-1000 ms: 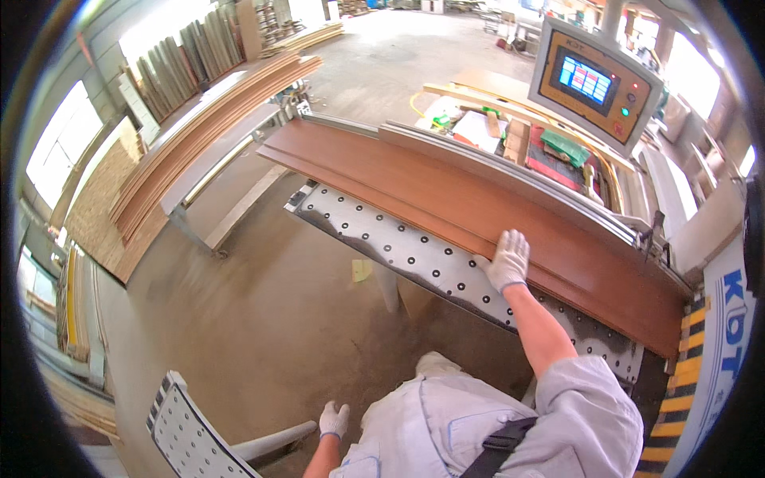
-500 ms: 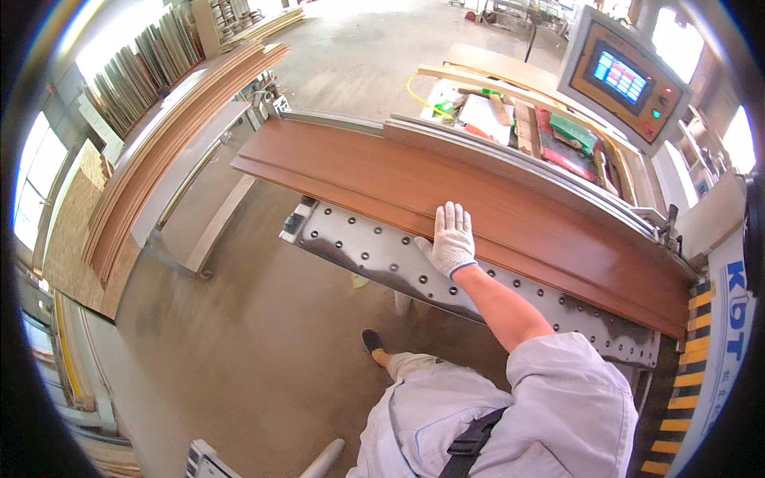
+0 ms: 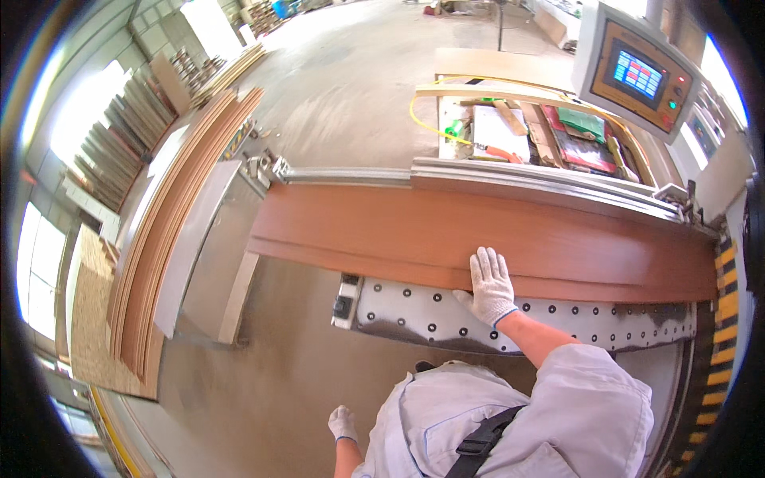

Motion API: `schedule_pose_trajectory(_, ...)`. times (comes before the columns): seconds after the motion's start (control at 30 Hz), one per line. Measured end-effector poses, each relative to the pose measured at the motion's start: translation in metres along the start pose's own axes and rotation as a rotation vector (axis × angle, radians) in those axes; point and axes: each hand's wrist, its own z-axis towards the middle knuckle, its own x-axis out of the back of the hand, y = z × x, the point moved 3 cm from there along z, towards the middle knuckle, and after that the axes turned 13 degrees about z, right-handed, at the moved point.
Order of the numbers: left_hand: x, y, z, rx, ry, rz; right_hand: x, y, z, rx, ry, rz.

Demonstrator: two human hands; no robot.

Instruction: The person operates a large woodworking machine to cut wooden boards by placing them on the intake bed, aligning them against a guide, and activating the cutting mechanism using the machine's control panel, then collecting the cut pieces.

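Note:
Brown wood-toned panels (image 3: 358, 227), long and apparently stacked in two layers, lie across a machine bed. My right hand (image 3: 492, 287), in a white knit glove, rests flat near their front edge with its fingers stretched out. Its thumb reaches over that edge, above a pale metal table (image 3: 542, 323) dotted with round ball rollers. The panels run along a metal guide rail (image 3: 550, 187) at their far side. My left hand (image 3: 343, 424), gloved too, hangs low beside my body. Its fingers look loosely curled, with nothing seen in them.
A control box (image 3: 640, 77) with a lit screen hangs at the far right. More brown boards (image 3: 171, 239) are stacked on the left, beside a grey stand (image 3: 195, 251). Behind the rail, a bench holds scraps and a yellow hose (image 3: 414, 115). Yellow-black striping (image 3: 725, 319) edges the machine.
The view has turned, so the panels and table sit lower and more level. My left hand has come into view at the bottom. My right hand still lies on the panels.

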Motion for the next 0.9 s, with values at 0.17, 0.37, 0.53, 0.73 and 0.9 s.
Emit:
schedule_pose_trajectory(0.17, -0.067, 0.082, 0.023, 0.026, -0.195, 0.077, 0.001, -0.001, 0.003, -0.072, 0.039, -0.012)
schedule_pose_trajectory(0.37, -0.105, 0.172, 0.101, -0.179, -0.254, 0.098, 0.002, -0.019, 0.013, -0.092, 0.057, -0.036)
schedule_pose_trajectory(0.53, -0.165, 0.315, 0.138, -0.266, -0.368, 0.002, 0.001, -0.034, 0.012, -0.147, 0.150, -0.078)
schedule_pose_trajectory(0.73, -0.232, 0.408, 0.173, -0.237, -0.507, -0.175, -0.030, -0.070, -0.020, -0.383, 0.345, -0.100)
schedule_pose_trajectory(0.9, -0.226, 0.434, 0.178, -0.162, -0.597, -0.188, -0.037, -0.070, -0.028, -0.450, 0.428, -0.242)
